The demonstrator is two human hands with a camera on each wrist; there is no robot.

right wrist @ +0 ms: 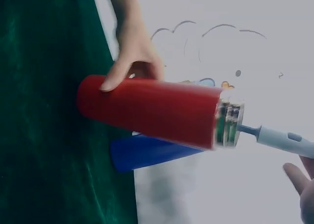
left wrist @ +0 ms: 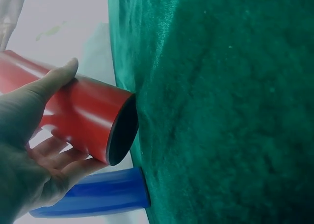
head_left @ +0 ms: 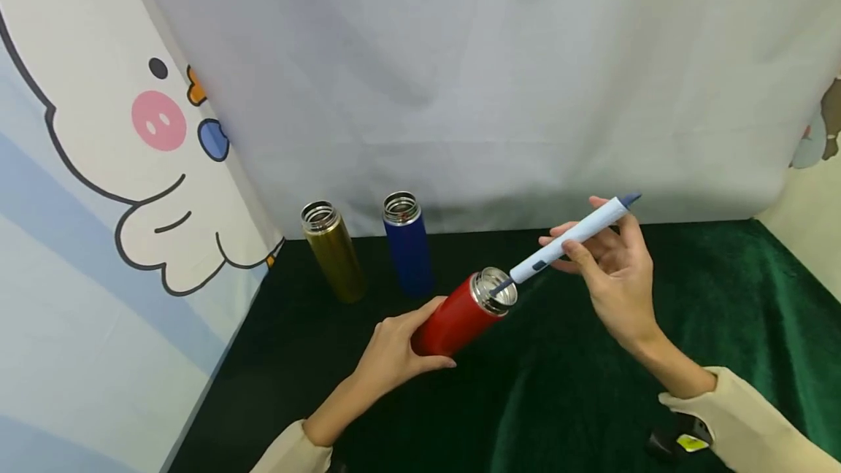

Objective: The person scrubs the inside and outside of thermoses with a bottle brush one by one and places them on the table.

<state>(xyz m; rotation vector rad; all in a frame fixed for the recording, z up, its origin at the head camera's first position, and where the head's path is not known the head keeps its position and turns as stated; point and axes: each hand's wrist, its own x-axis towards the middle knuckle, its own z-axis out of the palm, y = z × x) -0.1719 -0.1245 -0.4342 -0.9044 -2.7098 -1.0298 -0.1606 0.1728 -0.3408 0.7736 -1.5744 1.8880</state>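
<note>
My left hand (head_left: 394, 349) grips the body of a red bottle (head_left: 456, 316), thumb on one side and fingers round the other. The bottle is tilted, its open steel mouth facing up and right. My right hand (head_left: 617, 261) pinches a light blue handle (head_left: 571, 239) between thumb and fingers. From the handle's lower end a thin grey-blue stem (right wrist: 248, 130) reaches into the bottle's mouth; its far end is hidden inside. In the left wrist view, the bottle's dark base (left wrist: 122, 130) shows beyond my fingers.
Behind my left hand a gold bottle (head_left: 335, 258) and a blue bottle (head_left: 409, 250) stand uncapped on the dark green cloth (head_left: 578, 400). A small black object with a yellow label (head_left: 692, 444) lies near my right sleeve. A white curtain (head_left: 493, 93) closes off the back.
</note>
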